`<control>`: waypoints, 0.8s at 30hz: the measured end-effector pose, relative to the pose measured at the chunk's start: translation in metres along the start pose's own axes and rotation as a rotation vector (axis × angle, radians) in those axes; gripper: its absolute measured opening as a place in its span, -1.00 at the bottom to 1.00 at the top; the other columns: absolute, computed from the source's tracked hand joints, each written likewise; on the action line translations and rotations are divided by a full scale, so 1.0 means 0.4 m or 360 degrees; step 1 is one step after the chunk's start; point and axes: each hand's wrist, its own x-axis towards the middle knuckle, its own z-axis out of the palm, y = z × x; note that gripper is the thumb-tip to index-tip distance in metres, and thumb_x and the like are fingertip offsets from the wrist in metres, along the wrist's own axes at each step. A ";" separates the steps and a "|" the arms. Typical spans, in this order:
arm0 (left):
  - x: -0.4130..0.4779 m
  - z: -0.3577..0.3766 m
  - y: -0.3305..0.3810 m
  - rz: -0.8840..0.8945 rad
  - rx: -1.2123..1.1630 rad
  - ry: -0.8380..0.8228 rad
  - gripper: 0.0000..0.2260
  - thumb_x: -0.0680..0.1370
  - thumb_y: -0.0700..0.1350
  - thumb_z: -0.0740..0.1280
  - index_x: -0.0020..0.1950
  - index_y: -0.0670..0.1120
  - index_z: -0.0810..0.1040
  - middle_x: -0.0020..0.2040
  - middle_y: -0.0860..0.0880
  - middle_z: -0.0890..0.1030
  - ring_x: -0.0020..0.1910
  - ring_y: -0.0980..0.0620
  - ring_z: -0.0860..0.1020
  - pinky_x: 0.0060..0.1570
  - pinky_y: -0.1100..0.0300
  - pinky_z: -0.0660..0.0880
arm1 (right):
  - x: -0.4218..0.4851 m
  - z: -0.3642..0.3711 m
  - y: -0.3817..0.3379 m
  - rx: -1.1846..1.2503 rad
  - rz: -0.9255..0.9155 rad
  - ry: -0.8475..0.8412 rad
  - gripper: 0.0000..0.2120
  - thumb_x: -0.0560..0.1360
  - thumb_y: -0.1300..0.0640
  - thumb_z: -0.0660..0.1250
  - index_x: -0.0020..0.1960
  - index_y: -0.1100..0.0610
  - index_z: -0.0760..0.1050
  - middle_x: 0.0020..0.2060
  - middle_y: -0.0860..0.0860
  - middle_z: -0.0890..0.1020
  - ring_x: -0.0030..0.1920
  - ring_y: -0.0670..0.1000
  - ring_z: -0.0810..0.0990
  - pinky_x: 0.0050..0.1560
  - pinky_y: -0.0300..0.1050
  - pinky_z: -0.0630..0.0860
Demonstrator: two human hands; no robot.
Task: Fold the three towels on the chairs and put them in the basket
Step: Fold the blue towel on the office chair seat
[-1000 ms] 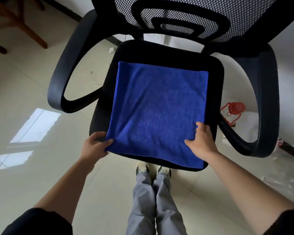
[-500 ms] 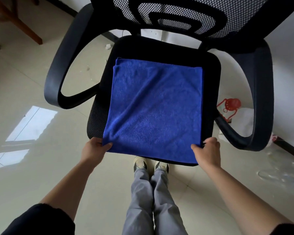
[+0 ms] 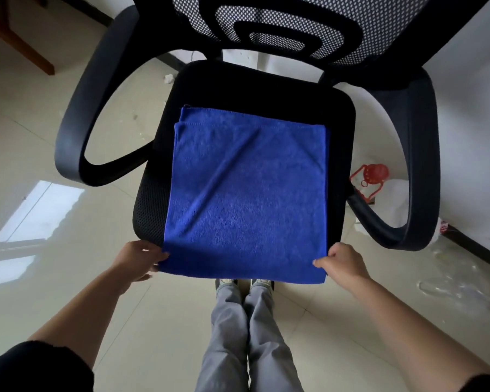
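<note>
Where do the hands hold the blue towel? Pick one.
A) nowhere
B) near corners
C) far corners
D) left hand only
B: the left hand and the right hand each pinch a near corner of the blue towel on the chair seat.

Black mesh office chair (image 3: 266, 86): backrest top cut by frame edge, base hidden under seat. Blue microfibre towel (image 3: 246, 193) covers seat's front edge. Fingertips of left hand (image 3: 137, 260) & right hand (image 3: 344, 263) tucked under towel, unseen.
</note>
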 end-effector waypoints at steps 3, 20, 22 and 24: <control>0.027 -0.004 0.051 0.0157 0.0370 0.0245 -0.81 0.35 -0.15 0.43 -0.13 -0.24 0.63 -0.33 -0.16 0.57 -0.25 -0.18 0.58 -0.32 0.16 0.40 | 0.007 -0.012 -0.039 -0.0053 -0.0136 0.0295 -0.77 0.33 0.25 0.33 -0.25 0.14 0.25 -0.37 0.03 0.41 -0.44 0.03 0.39 -0.45 -0.19 0.24; 0.196 -0.012 0.503 0.0629 -0.0044 0.0876 -0.61 0.49 0.08 0.37 0.21 -0.12 0.46 0.20 -0.18 0.49 0.04 -0.20 0.56 -0.09 0.08 0.48 | 0.281 -0.206 -0.401 0.0174 -0.0590 0.0778 -0.70 0.53 0.12 0.32 0.20 0.23 0.42 0.15 0.17 0.56 0.10 0.18 0.56 -0.08 -0.13 0.38; 0.212 -0.010 0.518 0.0610 -0.0091 0.0825 -0.62 0.49 0.07 0.39 0.18 -0.13 0.51 0.13 -0.16 0.58 0.04 -0.19 0.58 -0.07 0.06 0.50 | 0.309 -0.208 -0.412 0.0167 -0.0557 0.0775 -0.72 0.51 0.09 0.35 0.14 0.22 0.45 0.11 0.19 0.58 0.07 0.19 0.57 -0.11 -0.15 0.35; 0.209 -0.009 0.519 0.0647 -0.0102 0.0809 -0.68 0.49 0.01 0.41 0.15 -0.15 0.57 0.08 -0.14 0.63 0.05 -0.16 0.59 0.04 0.01 0.53 | 0.316 -0.209 -0.418 0.0185 -0.0549 0.0769 -0.75 0.51 0.08 0.36 0.09 0.21 0.48 0.08 0.18 0.60 0.03 0.17 0.58 -0.13 -0.17 0.35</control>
